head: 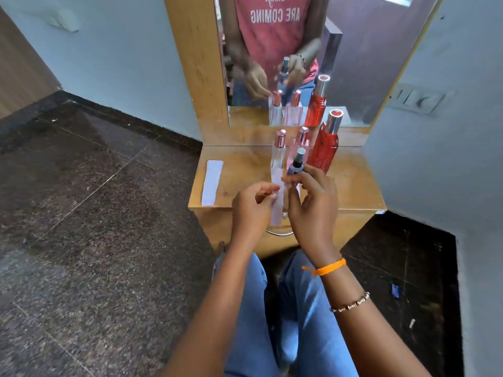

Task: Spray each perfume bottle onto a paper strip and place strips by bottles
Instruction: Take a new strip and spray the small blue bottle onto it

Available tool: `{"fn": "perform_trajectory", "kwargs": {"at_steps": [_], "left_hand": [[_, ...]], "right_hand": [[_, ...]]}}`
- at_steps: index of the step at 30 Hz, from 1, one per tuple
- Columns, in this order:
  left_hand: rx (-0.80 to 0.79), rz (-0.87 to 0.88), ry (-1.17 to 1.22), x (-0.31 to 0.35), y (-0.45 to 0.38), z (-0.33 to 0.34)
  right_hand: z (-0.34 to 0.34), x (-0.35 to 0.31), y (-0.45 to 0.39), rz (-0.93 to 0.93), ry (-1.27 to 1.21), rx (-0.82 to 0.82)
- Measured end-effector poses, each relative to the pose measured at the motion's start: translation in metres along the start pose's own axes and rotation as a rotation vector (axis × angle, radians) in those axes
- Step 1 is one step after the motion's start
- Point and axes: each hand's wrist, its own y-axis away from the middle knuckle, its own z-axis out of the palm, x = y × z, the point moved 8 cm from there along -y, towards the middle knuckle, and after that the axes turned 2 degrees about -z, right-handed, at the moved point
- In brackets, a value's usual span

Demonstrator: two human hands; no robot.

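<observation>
Perfume bottles stand at the rear centre of the wooden table (353,186), just in front of the mirror (353,63).

Layout, left to right:
- Spare paper strip (211,182): flat on the table near its left edge, well apart from the bottles.
- Left hand (251,205): fingers curled, pinching a second paper strip (277,197) upright over the front edge of the table.
- Clear bottle (278,156) with a rose cap; beside it a pink bottle (300,144), partly hidden.
- Small spray bottle (296,163), grey-capped: gripped by the right hand (313,205), touching or just beside the held strip. The nozzle direction cannot be determined.
- Tall red bottle (325,149) with a silver cap: at the right of the row.

Assessed step: spraying the small bottle onto the held strip.

Probable faults:
- Nozzle turned away from the strip. Result: mist lands on the fingers or mirror, and the strip stays unscented.
- Strip too close to the nozzle. Result: paper soaks and droops.
- Right hand works near the standing row. Result: a knuckle may tip the clear or pink bottle.
- Strips look identical. Result: a scented strip set beside the wrong bottle.
</observation>
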Motion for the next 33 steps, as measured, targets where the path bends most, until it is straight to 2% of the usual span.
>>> {"fn": "perform_trajectory", "kwargs": {"at_steps": [6,10,12,16,21,24,28,33], "left_hand": [[-0.180,0.062,-0.060,0.020,0.005,0.063],[-0.217,0.135,-0.091,0.036,0.001,0.091],[-0.247,0.128,-0.134,0.038,-0.002,0.105],[-0.284,0.233,-0.226,0.051,0.002,0.122],[-0.257,0.363,-0.249,0.061,0.008,0.124],[-0.258,0.341,-0.293,0.057,0.006,0.126],[-0.251,0.351,-0.441,0.053,0.001,0.134],[-0.186,0.445,-0.678,0.055,0.000,0.138]], "right_hand": [[-0.049,0.029,-0.013,0.035,0.110,0.138],[-0.072,0.045,-0.018,0.073,0.046,0.234],[-0.079,0.052,-0.019,0.095,0.016,0.256],[-0.087,0.059,-0.020,0.097,-0.056,0.289],[-0.094,0.061,-0.021,0.073,-0.130,0.336],[-0.093,0.066,-0.021,0.090,-0.151,0.328],[-0.094,0.073,-0.021,0.125,-0.154,0.331],[-0.097,0.080,-0.022,0.156,-0.147,0.336]]}}
